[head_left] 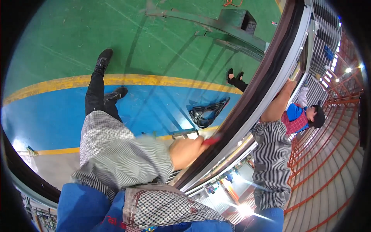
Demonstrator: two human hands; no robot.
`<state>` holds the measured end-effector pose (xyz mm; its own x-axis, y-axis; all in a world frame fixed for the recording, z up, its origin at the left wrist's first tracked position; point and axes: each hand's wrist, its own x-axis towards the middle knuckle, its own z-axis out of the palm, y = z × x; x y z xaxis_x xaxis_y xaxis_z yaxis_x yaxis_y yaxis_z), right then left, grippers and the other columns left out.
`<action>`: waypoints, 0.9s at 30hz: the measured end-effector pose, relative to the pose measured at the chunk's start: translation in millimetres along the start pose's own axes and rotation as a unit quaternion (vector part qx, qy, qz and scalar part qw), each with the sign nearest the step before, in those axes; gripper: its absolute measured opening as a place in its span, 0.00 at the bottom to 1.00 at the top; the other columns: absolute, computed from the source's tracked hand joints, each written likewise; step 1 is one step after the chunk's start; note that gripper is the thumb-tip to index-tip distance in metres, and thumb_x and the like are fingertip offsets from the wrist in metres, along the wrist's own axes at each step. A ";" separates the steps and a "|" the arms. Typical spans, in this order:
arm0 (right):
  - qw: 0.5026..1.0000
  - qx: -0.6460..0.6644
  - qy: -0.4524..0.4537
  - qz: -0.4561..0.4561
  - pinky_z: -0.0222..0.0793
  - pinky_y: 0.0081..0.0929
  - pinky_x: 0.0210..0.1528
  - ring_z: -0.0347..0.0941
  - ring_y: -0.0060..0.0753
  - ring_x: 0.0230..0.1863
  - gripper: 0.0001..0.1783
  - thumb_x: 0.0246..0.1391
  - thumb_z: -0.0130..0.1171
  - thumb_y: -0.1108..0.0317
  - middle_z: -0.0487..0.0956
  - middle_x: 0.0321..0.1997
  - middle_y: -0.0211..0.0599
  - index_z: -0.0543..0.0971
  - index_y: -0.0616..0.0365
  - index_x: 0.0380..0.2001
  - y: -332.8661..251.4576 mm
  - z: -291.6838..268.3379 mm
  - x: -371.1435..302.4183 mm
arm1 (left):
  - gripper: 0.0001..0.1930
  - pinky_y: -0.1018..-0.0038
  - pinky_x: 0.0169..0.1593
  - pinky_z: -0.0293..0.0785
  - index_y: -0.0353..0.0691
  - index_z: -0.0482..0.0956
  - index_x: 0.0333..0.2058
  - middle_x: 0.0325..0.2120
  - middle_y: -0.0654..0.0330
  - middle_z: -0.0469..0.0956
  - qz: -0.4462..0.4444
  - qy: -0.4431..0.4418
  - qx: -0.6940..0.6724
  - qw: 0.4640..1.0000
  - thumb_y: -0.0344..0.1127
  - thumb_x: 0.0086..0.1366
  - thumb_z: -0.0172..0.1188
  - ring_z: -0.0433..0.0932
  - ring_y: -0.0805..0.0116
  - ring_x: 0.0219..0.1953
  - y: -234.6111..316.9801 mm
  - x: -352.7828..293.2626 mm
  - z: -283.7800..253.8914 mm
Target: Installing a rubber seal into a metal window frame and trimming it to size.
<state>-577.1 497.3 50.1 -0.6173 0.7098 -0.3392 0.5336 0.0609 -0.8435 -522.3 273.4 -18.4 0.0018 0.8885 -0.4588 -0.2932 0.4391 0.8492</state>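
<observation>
A long framed panel [247, 112] with dark brown and silver-grey edging runs diagonally in front of me, from lower middle to upper right. My left hand [188, 152] is closed around a small red object [211, 141] at the panel's dark edge. Motion blurs that object, so its kind is unclear. On the panel's far side, my right hand [281, 98] is at the silver edging, its fingers bent over it and partly hidden. Striped sleeve covers [270, 162] are on both forearms.
A co-worker [301, 118] in a dark cap stands beyond the panel at right. Another person's shoes [234, 74] show past its left side. Black bundled plastic [208, 113] lies on the blue floor. A green metal stand [232, 29] rises from the green floor.
</observation>
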 end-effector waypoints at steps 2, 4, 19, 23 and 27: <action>0.999 -0.006 0.035 0.009 0.70 0.18 0.38 0.71 0.19 0.33 0.28 0.66 0.34 0.42 0.75 0.32 0.23 0.72 0.55 0.40 1.7 -1.1 -0.1 | 0.15 0.53 0.29 0.71 0.38 0.72 0.39 0.22 0.48 0.78 -0.024 -0.077 0.003 0.997 0.45 0.67 0.49 0.78 0.45 0.26 -18.7 -17.7 25.0; 1.000 -0.021 0.007 -0.002 0.70 0.19 0.40 0.72 0.19 0.35 0.29 0.66 0.34 0.41 0.75 0.35 0.25 0.72 0.55 0.42 4.2 -3.8 0.2 | 0.15 0.54 0.28 0.72 0.38 0.73 0.39 0.22 0.48 0.78 0.027 -0.025 0.038 0.999 0.46 0.67 0.49 0.78 0.45 0.26 -34.7 -6.3 33.3; 0.996 -0.078 0.033 -0.027 0.74 0.21 0.38 0.77 0.25 0.34 0.40 0.61 0.32 0.33 0.81 0.36 0.34 0.73 0.62 0.48 27.1 -41.6 8.4 | 0.13 0.51 0.31 0.68 0.35 0.68 0.36 0.22 0.42 0.75 0.132 0.271 -0.047 0.952 0.41 0.67 0.51 0.74 0.37 0.29 14.8 57.9 1.4; 0.995 -0.073 0.054 -0.037 0.74 0.20 0.37 0.76 0.25 0.33 0.40 0.62 0.32 0.34 0.81 0.35 0.35 0.73 0.62 0.48 23.9 -32.8 2.1 | 0.14 0.49 0.31 0.70 0.36 0.70 0.40 0.23 0.41 0.77 -0.031 0.060 -0.057 0.996 0.42 0.66 0.52 0.76 0.39 0.28 11.5 12.4 15.0; 0.999 -0.035 0.033 -0.023 0.70 0.17 0.32 0.73 0.20 0.29 0.38 0.61 0.32 0.33 0.79 0.30 0.31 0.75 0.60 0.39 18.6 -22.8 -1.9 | 0.14 0.49 0.32 0.70 0.37 0.70 0.40 0.22 0.43 0.77 -0.009 0.070 -0.081 0.994 0.43 0.66 0.52 0.76 0.39 0.27 -6.5 -2.1 37.6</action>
<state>-552.9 513.2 44.5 -0.6031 0.7501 -0.2713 0.5464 0.1408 -0.8256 -484.5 273.7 -13.1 -0.1223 0.8487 -0.5145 -0.4438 0.4169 0.7932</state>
